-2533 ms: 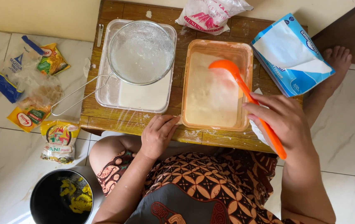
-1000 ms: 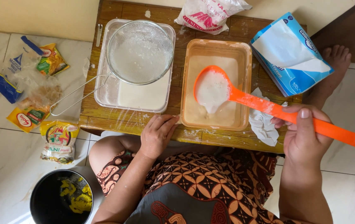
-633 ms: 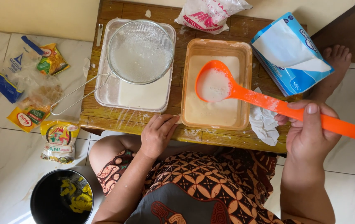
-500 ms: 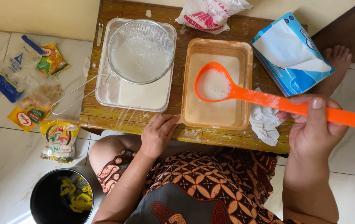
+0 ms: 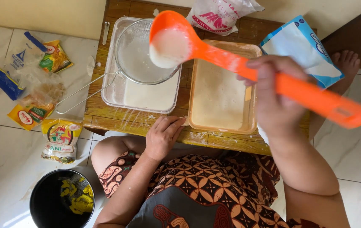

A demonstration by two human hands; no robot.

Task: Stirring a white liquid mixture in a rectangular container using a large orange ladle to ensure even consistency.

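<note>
My right hand grips the long handle of an orange ladle, raised high. Its bowl, full of white batter, hangs over the right edge of a round metal sieve. The sieve rests on a clear rectangular tub that holds white liquid. To the right stands an orange-tinted tub of pale batter. My left hand rests on the front edge of the low wooden table, fingers loosely curled, holding nothing.
A white flour bag lies at the table's back edge and a blue tissue pack at its right. Several food packets lie on the tiled floor at the left. A black pot with yellow scraps stands by my knee.
My right hand has lifted the filled ladle out of the orange-tinted tub and swung it left and up, over the sieve. My left hand has stayed put.
</note>
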